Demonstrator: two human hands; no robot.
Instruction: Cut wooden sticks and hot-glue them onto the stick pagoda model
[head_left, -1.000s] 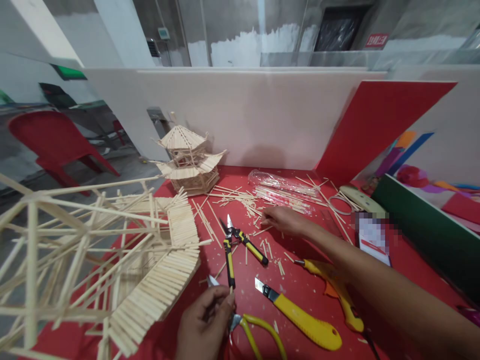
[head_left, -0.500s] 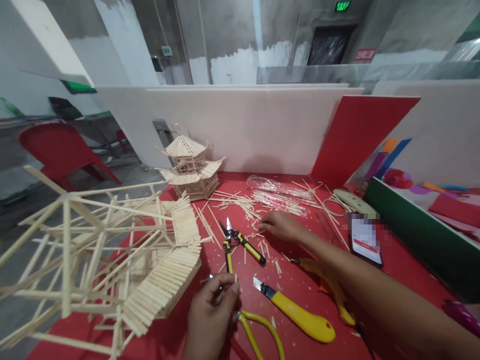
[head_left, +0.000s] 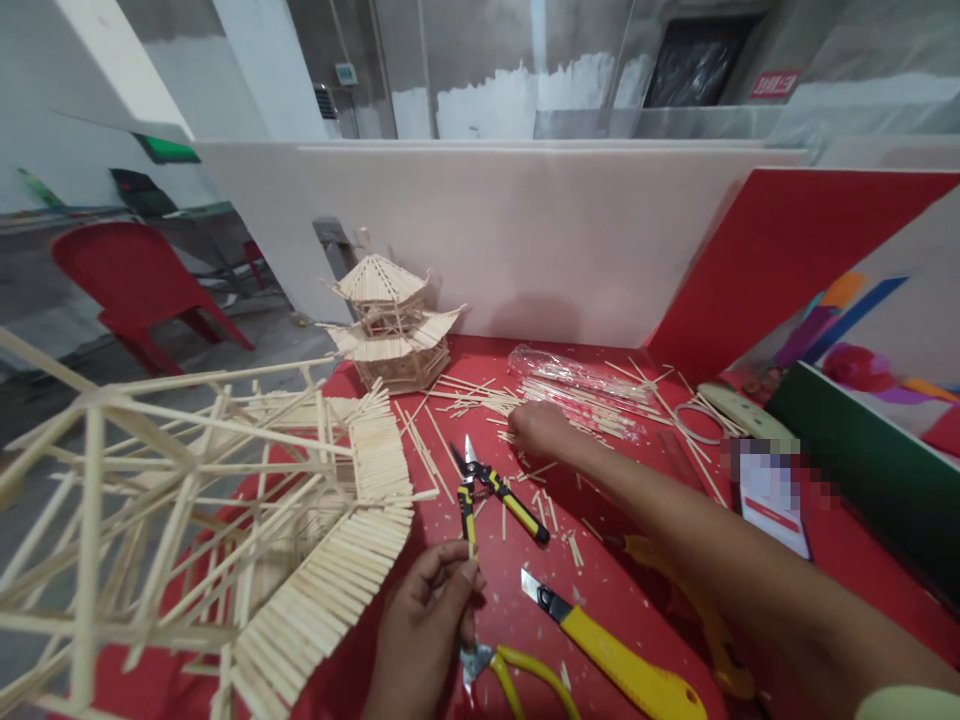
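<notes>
My left hand (head_left: 427, 630) hovers low over the red table (head_left: 600, 580), thumb and fingers pinched on something small that I cannot make out. It is beside the yellow-and-black snips (head_left: 484, 490) and just above the yellow-handled scissors (head_left: 517, 680). My right hand (head_left: 536, 428) reaches far forward, fingers curled down into the scattered wooden sticks (head_left: 480, 400) near a clear bag of sticks (head_left: 577, 385). A large unfinished stick model (head_left: 225, 520) fills the left side.
A small finished stick pagoda (head_left: 390, 325) stands at the back by the white partition (head_left: 487, 230). A yellow utility knife (head_left: 615, 650), a phone (head_left: 772, 490), a cable and a green box (head_left: 870, 470) lie to the right. A red chair (head_left: 135, 285) stands beyond the table.
My right hand moved farther back and slightly left into the stick pile. My left hand stayed in its pinch near the snips. The view shifted a little.
</notes>
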